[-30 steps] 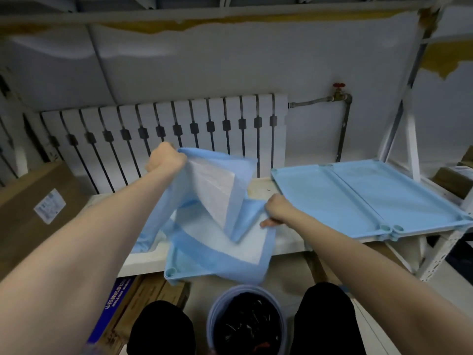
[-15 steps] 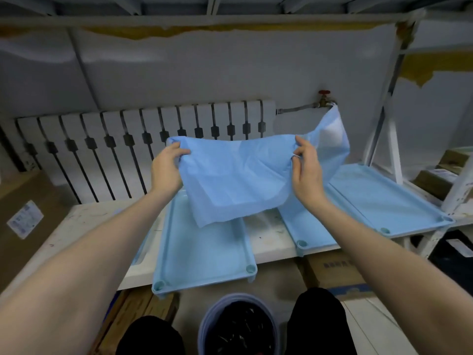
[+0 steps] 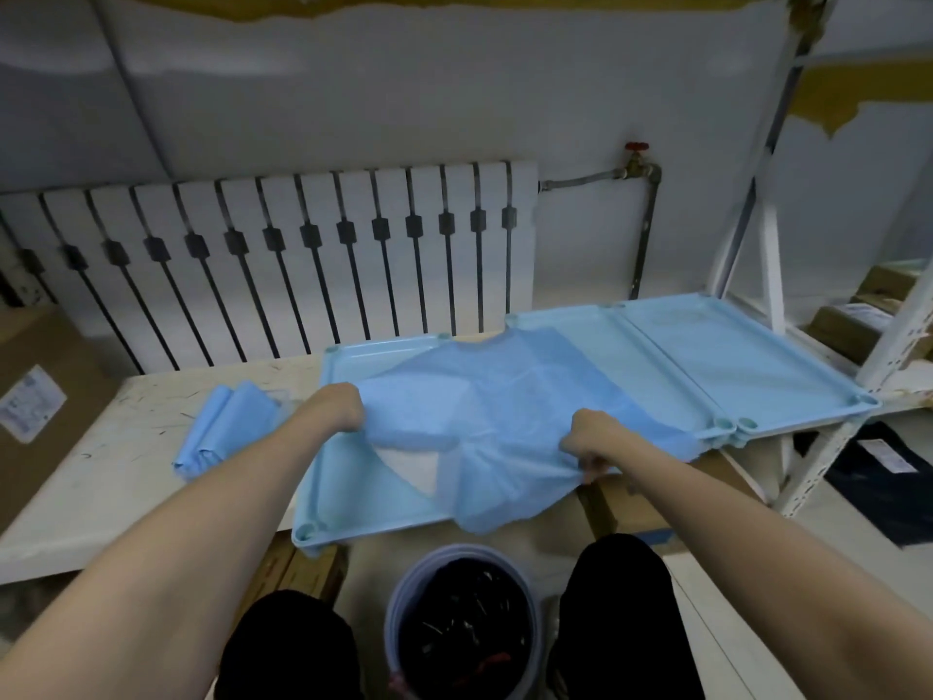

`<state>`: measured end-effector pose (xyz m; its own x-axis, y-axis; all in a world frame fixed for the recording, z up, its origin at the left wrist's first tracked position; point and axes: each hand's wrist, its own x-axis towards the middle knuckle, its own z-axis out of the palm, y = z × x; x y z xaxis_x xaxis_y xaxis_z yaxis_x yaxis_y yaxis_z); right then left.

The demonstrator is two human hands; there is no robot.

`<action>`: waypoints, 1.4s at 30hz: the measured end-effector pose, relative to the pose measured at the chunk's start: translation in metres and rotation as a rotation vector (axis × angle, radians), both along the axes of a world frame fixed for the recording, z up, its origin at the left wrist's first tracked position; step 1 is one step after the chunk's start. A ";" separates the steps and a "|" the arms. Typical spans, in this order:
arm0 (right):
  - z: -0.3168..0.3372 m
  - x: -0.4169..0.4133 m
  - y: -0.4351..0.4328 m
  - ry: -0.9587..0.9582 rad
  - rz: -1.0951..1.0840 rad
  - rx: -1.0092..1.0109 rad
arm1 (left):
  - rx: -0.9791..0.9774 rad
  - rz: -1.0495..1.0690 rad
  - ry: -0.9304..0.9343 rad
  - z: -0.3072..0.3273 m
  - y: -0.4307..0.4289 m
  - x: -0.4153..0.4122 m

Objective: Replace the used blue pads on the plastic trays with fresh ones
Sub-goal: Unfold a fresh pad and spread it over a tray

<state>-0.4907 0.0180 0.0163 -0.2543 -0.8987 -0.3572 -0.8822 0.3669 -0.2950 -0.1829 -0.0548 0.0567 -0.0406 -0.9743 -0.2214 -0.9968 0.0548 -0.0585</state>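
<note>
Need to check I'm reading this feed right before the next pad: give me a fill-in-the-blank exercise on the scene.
1. The left hand and the right hand grip the blue pad, so ____ hands are busy.
2. The folded pads lie on the table, ____ of the near tray.
3. The bucket stands on the ____.
4. Beyond the right hand, ____ more trays lie side by side.
Missing: both; left; floor; two.

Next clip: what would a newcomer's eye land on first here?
The big blue pad, gripped by the left hand and right hand, lies rumpled across the front tray in the middle. Behind it a white radiator runs along the wall, and a bucket with dark contents stands below, between the knees.
</note>
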 end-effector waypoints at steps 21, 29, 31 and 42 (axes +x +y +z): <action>-0.067 -0.075 -0.001 -0.420 -0.810 -0.117 | -0.777 -0.194 0.900 0.019 0.018 -0.063; -0.074 -0.071 0.005 -0.557 -0.889 -0.450 | -0.472 -0.008 0.266 -0.010 0.010 -0.035; -0.071 -0.073 0.009 -0.576 -0.898 -0.484 | -0.130 0.180 0.100 -0.026 0.011 -0.015; -0.060 -0.046 0.005 -0.497 -0.664 -0.657 | 0.050 -0.151 0.281 -0.033 0.020 -0.063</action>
